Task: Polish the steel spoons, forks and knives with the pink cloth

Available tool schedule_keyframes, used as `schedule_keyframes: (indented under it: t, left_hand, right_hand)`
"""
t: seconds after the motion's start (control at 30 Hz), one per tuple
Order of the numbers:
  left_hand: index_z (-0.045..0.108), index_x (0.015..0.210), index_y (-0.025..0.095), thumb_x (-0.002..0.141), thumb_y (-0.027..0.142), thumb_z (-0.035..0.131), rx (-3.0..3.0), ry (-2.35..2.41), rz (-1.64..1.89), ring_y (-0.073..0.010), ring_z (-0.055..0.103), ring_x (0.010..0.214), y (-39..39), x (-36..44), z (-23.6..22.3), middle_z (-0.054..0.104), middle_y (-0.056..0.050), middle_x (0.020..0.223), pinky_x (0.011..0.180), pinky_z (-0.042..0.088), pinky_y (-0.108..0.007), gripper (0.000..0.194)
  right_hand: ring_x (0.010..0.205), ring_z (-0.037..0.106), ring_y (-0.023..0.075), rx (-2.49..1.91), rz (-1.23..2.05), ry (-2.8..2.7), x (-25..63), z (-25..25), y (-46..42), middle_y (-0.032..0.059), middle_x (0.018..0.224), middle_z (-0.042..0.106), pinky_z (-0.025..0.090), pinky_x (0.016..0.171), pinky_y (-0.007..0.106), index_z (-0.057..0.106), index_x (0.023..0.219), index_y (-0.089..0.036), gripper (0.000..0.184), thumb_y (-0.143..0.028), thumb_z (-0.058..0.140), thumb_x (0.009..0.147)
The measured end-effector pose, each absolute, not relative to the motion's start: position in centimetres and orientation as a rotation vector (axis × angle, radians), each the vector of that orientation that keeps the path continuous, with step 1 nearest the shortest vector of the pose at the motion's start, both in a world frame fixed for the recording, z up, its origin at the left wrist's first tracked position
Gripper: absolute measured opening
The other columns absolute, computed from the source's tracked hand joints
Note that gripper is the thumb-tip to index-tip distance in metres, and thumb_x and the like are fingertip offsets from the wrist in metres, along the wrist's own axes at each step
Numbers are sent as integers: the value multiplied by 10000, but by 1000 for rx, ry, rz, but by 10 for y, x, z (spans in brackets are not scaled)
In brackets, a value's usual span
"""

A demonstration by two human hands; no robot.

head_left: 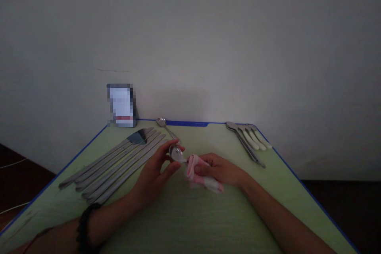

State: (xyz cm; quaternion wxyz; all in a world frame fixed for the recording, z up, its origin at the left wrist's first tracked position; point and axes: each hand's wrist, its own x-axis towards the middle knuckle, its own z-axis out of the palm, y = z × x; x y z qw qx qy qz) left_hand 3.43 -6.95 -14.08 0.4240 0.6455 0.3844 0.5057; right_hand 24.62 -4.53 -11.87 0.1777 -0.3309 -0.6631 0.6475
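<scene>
A metal spoon is held over the middle of the table, its bowl toward my left hand. The fingers and thumb of that hand curl around the bowl. My right hand grips a folded pink and white cloth, which wraps the spoon's handle and hides most of it. Behind my left fingers, another metal spoon lies near the table's back edge. Several long metal utensils are laid out side by side left of my left hand; the kind is unclear, and one has a broad flat end.
A phone with a blurred screen leans against the wall at the back left. At the back right lie stacked metal spoons and several utensils with cream handles. Blue edging borders the pale green table; a wall rises directly behind.
</scene>
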Motion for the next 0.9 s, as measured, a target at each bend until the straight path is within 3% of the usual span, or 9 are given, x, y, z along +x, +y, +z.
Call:
schedule_keyframes:
  t: [0.47,0.7,0.9]
  left_hand:
    - [513,1194,240,805,285,634,1632,990,1170,-214,590,982,-70,35,-141,637,-58,1102,824,462,-317,410]
    - [526,1168,234,787,283,656,1618,1006,1196,-212,588,966,-70,34,-140,642,-57,1080,835,452,-326,406]
    - [529,1186,232,802,286,641,1619,978,1186,-215,576,996,-73,33,-142,635,-62,1082,839,460,-316,403]
  right_hand:
    - [659,455,117,-1004,1489,-2108,242,-115,-49,-8,749,519,379,562,220,570,907,-151,268,-396,533,805]
    - [578,416,95,-976,1202,-2269,233,-108,-53,-19,665,487,318,515,211,556,837,-141,347,-469,446,859]
    - [505,384,71,-1090,1042,-2390,225,-101,-60,-51,569,449,254,479,198,541,781,-160,293,-427,465,874]
